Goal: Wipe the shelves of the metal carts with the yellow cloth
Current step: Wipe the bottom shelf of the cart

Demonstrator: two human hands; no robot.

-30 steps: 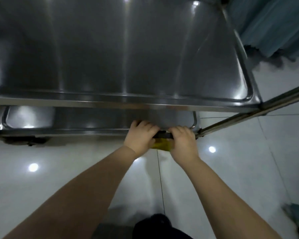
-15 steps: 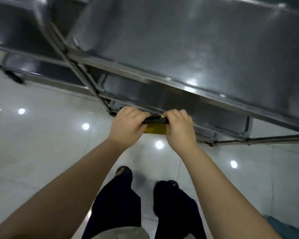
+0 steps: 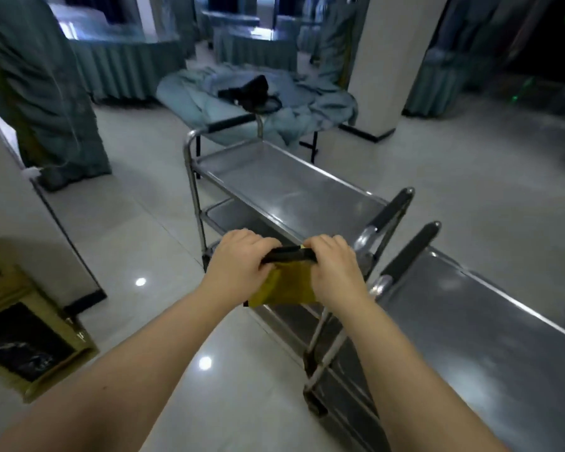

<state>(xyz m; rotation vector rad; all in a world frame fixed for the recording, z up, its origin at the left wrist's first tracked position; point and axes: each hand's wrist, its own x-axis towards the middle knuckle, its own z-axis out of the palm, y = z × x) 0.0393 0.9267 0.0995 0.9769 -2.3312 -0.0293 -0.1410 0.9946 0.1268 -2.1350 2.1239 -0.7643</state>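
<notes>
Between the hands: black bar [image 3: 287, 255], gripped at both ends.
Left hand [image 3: 238, 261]: fist closed round the bar.
Right hand [image 3: 335, 267]: closed round the bar, pinning the yellow cloth [image 3: 286, 287], which hangs below.
Ahead: metal cart [image 3: 284, 187], shelves bare.
Rightward: second cart [image 3: 490, 324], close beside the first.

Bare forearms, no sleeves, left hand [image 3: 238, 265], right hand [image 3: 336, 272]
</notes>
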